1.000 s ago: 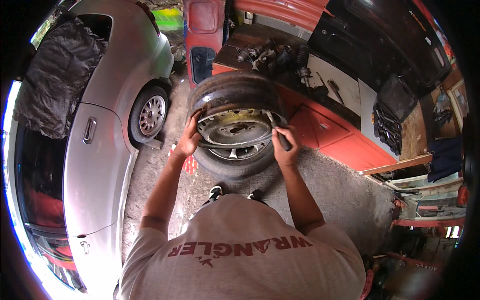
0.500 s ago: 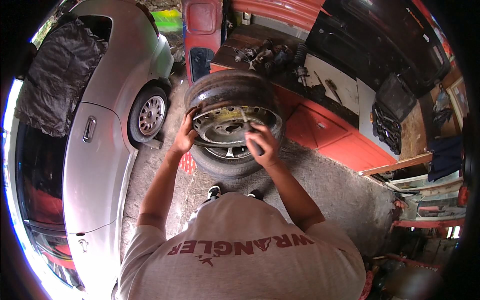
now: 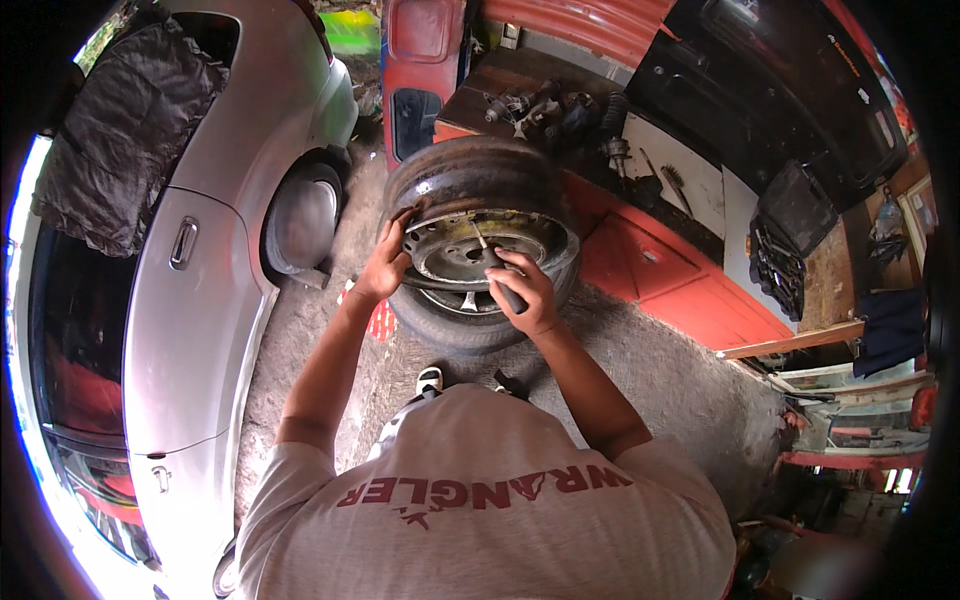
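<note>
Atop a tyre (image 3: 455, 335), a steel wheel rim (image 3: 460, 185) is gripped by the left hand (image 3: 384, 266), a dark-handled tool (image 3: 513, 298) by the right hand (image 3: 530, 288); work appears unfinished, yellowish patches (image 3: 510, 225) being left inside.

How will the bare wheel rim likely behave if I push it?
The wheel rim looks metal, so it is probably stiff and heavy. It appears tilted over a tyre, so it may tip without the left hand at its edge. Its round outline suggests rolling.
</note>
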The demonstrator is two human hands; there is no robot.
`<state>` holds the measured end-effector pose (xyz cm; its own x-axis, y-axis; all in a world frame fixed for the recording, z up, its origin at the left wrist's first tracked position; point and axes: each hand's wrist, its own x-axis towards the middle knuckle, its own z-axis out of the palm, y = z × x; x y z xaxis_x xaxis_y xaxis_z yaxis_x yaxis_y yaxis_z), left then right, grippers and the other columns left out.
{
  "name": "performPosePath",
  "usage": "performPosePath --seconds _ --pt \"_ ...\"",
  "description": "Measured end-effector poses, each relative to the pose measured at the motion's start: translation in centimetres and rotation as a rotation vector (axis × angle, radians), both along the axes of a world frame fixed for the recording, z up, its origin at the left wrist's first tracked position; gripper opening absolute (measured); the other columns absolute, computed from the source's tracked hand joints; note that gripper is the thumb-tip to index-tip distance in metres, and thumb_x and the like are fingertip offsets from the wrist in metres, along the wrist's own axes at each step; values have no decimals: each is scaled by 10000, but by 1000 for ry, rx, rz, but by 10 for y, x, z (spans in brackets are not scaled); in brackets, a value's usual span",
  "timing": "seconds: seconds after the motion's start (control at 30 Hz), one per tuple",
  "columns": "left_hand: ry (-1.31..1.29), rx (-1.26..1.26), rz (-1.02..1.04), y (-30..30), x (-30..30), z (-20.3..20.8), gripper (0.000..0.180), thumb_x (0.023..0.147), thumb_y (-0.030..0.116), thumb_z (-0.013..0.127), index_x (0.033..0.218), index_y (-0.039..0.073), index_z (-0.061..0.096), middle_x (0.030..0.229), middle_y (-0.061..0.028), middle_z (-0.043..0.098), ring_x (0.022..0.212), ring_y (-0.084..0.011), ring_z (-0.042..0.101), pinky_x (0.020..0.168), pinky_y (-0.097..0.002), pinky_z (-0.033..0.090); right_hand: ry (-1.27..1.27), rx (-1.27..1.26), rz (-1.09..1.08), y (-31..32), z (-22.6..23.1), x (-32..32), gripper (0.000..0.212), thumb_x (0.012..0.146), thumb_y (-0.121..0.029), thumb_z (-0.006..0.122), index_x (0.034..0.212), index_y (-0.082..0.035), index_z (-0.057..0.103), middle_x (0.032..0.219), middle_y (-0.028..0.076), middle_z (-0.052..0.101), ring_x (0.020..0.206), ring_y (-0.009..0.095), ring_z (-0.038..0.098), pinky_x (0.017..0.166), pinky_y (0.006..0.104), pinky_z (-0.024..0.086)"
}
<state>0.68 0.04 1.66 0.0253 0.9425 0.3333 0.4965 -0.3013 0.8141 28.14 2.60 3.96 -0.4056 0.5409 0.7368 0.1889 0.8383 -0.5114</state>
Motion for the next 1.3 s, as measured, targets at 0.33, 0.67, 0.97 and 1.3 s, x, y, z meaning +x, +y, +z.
performPosePath --seconds 0.33,0.67,0.97,1.3 --pt "-381 -85 -302 3 -23 -9 851 693 210 462 1497 -21 307 1587 -154 262 1494 -254 148 1206 -342 54 63 19 -231 -4 6 10 185 739 54 740 894 -27 680 926 129 682 975 290 673 811 376 547" --pt "-697 -72 -343 3 -28 -28 901 685 345 472 1495 -18 315 1597 -135 243 1499 -252 133 1208 -371 29 -15 9 -67 -19 -2 -34 205 743 44 733 918 -51 683 1043 111 665 982 282 680 767 355 561" --pt "-787 -123 -372 3 -33 -26 995 664 446 525 1498 -37 281 1588 -171 239 1483 -274 188 1209 -379 80 23 84 -184 -14 12 -32 203 728 81 716 883 -42 670 897 115 691 927 296 671 768 365 553" --pt "-789 -98 -405 6 -37 -30 965 661 418 506 1490 -36 306 1582 -167 259 1484 -270 194 1209 -372 77 125 -51 -351 -10 15 -11 148 792 47 698 912 -20 644 919 132 676 916 246 674 744 338 539"
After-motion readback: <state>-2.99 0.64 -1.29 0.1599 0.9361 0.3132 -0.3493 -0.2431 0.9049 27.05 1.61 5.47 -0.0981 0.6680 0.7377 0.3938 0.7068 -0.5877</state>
